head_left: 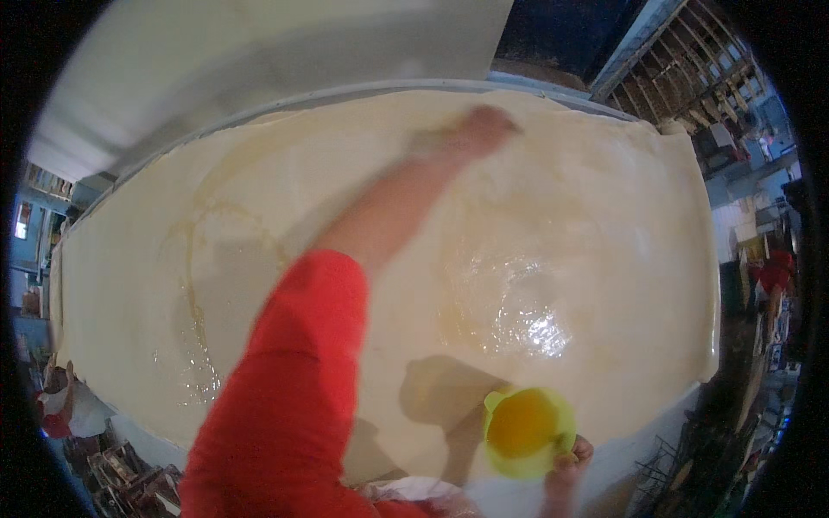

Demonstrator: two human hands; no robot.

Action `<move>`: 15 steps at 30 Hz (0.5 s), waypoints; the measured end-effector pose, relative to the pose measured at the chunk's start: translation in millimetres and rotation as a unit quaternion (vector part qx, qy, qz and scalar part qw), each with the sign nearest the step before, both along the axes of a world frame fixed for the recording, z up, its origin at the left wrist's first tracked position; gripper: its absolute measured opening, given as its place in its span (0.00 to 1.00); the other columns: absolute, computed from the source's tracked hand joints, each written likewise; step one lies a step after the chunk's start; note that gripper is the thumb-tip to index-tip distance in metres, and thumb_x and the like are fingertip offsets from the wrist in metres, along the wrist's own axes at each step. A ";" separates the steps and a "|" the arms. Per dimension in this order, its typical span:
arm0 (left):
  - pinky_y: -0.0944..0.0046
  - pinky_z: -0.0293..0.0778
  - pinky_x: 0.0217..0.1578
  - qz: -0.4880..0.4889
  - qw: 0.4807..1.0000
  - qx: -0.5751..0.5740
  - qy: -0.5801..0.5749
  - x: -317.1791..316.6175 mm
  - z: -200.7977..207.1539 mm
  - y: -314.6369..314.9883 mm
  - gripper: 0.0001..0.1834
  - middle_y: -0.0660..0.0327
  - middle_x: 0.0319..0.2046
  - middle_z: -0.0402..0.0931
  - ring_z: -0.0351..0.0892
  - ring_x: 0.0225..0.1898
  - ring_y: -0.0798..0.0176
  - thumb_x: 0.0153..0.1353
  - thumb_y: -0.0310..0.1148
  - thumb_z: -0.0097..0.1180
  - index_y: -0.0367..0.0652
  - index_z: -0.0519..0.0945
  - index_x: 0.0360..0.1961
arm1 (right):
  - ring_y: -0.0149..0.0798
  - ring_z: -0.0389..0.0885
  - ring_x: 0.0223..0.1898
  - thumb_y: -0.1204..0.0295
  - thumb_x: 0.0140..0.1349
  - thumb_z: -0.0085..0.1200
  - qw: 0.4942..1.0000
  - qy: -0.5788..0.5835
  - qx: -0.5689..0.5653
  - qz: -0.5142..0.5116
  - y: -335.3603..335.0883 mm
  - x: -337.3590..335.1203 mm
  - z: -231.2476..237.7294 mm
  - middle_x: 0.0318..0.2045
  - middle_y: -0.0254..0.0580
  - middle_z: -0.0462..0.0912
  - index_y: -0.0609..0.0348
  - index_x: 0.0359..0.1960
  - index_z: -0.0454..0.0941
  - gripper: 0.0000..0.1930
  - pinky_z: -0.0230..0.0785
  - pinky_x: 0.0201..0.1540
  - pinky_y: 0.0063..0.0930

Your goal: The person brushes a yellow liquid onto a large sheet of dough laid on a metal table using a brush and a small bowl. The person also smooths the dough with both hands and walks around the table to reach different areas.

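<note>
A large, pale, thin sheet of dough (389, 259) is spread over the whole table. Wet, shiny liquid marks it in a curved streak on the left and a glossy patch at centre right. My left hand (488, 129), on an outstretched red-sleeved arm, reaches to the far side of the sheet. Motion smears its fingers, and I cannot tell if it touches the dough. Near the front edge, my right hand (572, 457) grips a yellow-green spouted cup (561, 410) by its right side. Orange-yellow liquid (522, 423) stands inside the cup.
A pale wall (259, 60) runs behind the table's far edge, with a dark opening (561, 34) further right. Wooden slats (682, 60) show at the upper right. Cluttered items flank both ends, and a person in red and white (65, 406) is at the lower left.
</note>
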State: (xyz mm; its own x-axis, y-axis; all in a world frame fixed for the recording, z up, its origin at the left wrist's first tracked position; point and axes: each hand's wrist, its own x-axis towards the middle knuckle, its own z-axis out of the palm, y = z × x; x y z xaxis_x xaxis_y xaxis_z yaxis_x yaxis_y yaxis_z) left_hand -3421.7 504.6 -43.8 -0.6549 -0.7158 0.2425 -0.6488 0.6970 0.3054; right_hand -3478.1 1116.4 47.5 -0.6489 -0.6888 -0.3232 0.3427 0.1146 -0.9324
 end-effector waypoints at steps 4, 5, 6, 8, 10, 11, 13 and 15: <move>0.50 0.77 0.39 -0.156 0.978 0.102 0.092 -123.7 -32.1 95.0 0.18 0.55 0.36 0.83 0.82 0.37 0.55 0.59 0.45 0.63 0.42 0.84 0.42 | 0.24 0.66 0.26 0.76 0.47 0.60 0.999 0.006 0.042 -0.005 -27.5 4.1 7.7 0.23 0.25 0.68 0.53 0.20 0.63 0.14 0.59 0.29 0.22; 0.51 0.77 0.38 -0.135 0.982 0.103 0.085 -88.6 -36.2 87.4 0.18 0.55 0.35 0.83 0.82 0.35 0.56 0.58 0.46 0.64 0.43 0.84 0.42 | 0.24 0.65 0.26 0.77 0.47 0.59 0.999 0.016 0.040 -0.033 -30.8 7.4 8.0 0.23 0.25 0.67 0.53 0.20 0.62 0.14 0.58 0.29 0.22; 0.52 0.77 0.37 -0.097 0.988 0.096 0.066 -31.8 -38.4 59.5 0.19 0.56 0.34 0.83 0.82 0.34 0.57 0.58 0.47 0.66 0.43 0.84 0.41 | 0.24 0.65 0.26 0.78 0.47 0.58 0.997 0.021 0.039 -0.063 -31.0 9.3 9.8 0.23 0.25 0.67 0.53 0.21 0.62 0.13 0.57 0.29 0.22; 0.53 0.77 0.35 0.063 0.994 0.091 -0.013 136.9 -31.4 -2.4 0.20 0.57 0.32 0.83 0.82 0.32 0.59 0.56 0.48 0.69 0.43 0.84 0.41 | 0.24 0.63 0.26 0.79 0.47 0.56 1.000 0.015 -0.008 0.020 -25.9 12.1 10.4 0.23 0.25 0.66 0.52 0.20 0.61 0.13 0.56 0.28 0.22; 0.51 0.77 0.37 0.159 0.970 0.022 -0.184 340.8 -11.4 -27.0 0.27 0.50 0.32 0.84 0.84 0.36 0.49 0.55 0.57 0.65 0.39 0.84 0.36 | 0.24 0.61 0.25 0.80 0.46 0.54 0.999 0.007 -0.037 0.037 -14.5 14.5 7.7 0.22 0.25 0.65 0.52 0.20 0.59 0.13 0.55 0.28 0.22; 0.48 0.76 0.35 0.242 0.949 0.087 -0.179 436.1 -7.1 -15.0 0.27 0.51 0.28 0.82 0.83 0.33 0.50 0.56 0.58 0.63 0.39 0.84 0.33 | 0.24 0.60 0.25 0.80 0.45 0.53 0.999 0.003 -0.041 0.016 -7.9 18.8 4.4 0.22 0.25 0.64 0.51 0.20 0.59 0.13 0.54 0.27 0.22; 0.47 0.76 0.37 0.348 0.856 -0.010 -0.381 616.5 14.3 45.5 0.23 0.51 0.29 0.83 0.83 0.34 0.47 0.59 0.53 0.62 0.40 0.85 0.34 | 0.24 0.59 0.24 0.81 0.45 0.52 0.999 -0.006 -0.049 0.019 6.0 25.0 0.0 0.22 0.25 0.64 0.51 0.20 0.58 0.14 0.53 0.27 0.22; 0.48 0.77 0.40 0.441 0.847 -0.049 -0.291 712.3 10.0 106.2 0.19 0.51 0.35 0.84 0.83 0.40 0.47 0.61 0.47 0.59 0.41 0.84 0.42 | 0.24 0.60 0.25 0.80 0.44 0.52 0.995 -0.020 -0.068 0.065 20.5 36.0 0.2 0.22 0.25 0.64 0.50 0.19 0.58 0.14 0.53 0.27 0.23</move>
